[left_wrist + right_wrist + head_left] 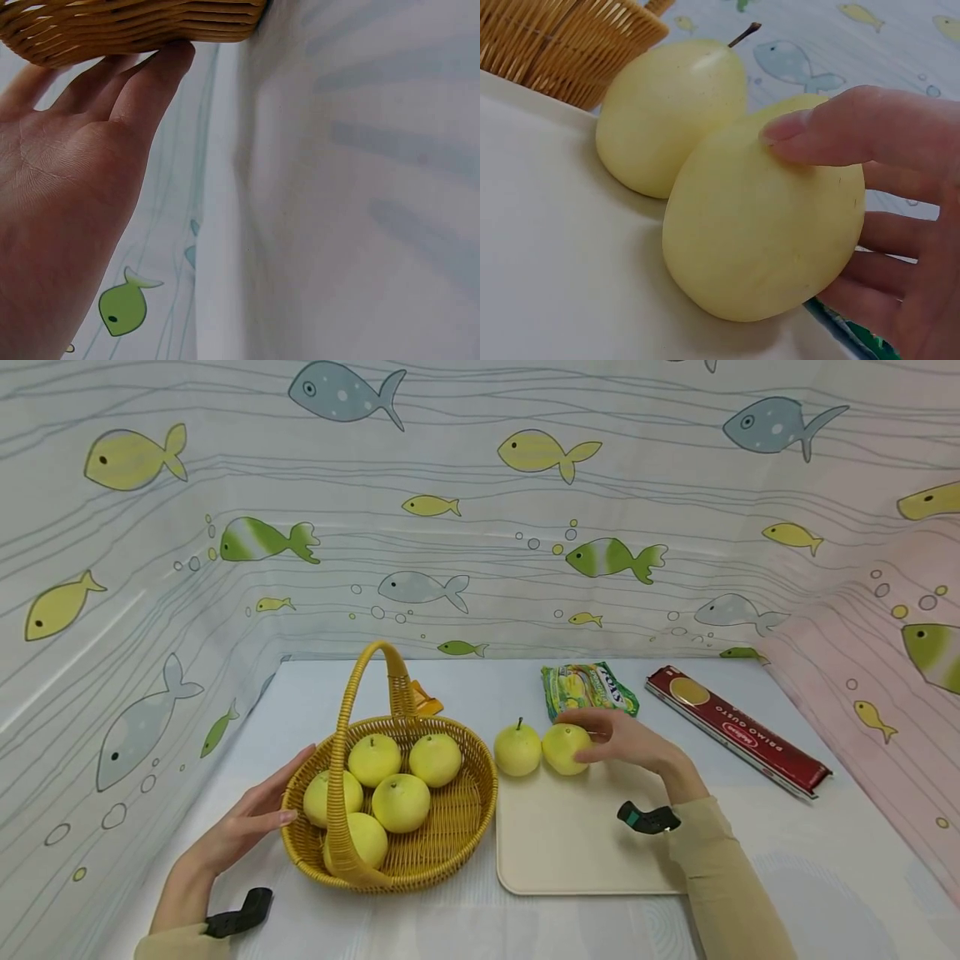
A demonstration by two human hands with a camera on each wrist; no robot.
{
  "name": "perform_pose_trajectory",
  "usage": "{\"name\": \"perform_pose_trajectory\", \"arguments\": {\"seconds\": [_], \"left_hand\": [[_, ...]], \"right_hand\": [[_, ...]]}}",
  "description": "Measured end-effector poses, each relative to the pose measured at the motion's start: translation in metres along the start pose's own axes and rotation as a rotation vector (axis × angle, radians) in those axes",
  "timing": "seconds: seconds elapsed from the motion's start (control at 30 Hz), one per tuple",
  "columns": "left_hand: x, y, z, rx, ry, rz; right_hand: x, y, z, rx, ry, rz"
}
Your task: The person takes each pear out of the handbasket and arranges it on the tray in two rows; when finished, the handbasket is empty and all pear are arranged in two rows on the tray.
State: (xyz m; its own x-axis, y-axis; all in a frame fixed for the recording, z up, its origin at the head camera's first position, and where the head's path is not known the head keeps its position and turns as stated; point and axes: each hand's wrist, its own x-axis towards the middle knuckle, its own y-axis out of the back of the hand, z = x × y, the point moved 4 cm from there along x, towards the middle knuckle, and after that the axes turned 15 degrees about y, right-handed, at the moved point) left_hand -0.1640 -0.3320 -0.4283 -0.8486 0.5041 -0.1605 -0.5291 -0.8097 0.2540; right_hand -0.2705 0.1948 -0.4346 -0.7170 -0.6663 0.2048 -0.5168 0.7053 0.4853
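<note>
A yellow wicker basket (457, 827) with a tall arched handle holds several pale yellow pears (401, 802). My left hand (251, 814) rests against the basket's left side, thumb apart from the fairly straight fingers. In the left wrist view, fingertips (176, 64) touch the wicker wall from outside. Two more pears lie at the back left of a cream tray (585, 852). With thumb and fingers around it, my right hand (626, 743) grips the right-hand pear (757, 232). The other pear (671, 116), its stem up, sits close beside it.
Behind the tray lies a green Roshen-style candy bag (588, 689). A long red pasta pack (738, 731) slants along the right side. An orange item (425, 700) shows partly behind the basket. Fish-patterned walls (480, 552) enclose the white table (450, 927).
</note>
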Motion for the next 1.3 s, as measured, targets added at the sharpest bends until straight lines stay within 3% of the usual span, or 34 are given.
{"name": "perform_pose_trajectory", "arguments": {"seconds": [0.47, 1.3], "left_hand": [[0.0, 0.0, 0.001, 0.006, -0.014, 0.0], [0.0, 0.0, 0.0, 0.007, -0.021, -0.003]], "right_hand": [[0.003, 0.012, -0.025, 0.091, -0.019, 0.185], [0.007, 0.011, -0.054, 0.042, 0.075, 0.211]]}}
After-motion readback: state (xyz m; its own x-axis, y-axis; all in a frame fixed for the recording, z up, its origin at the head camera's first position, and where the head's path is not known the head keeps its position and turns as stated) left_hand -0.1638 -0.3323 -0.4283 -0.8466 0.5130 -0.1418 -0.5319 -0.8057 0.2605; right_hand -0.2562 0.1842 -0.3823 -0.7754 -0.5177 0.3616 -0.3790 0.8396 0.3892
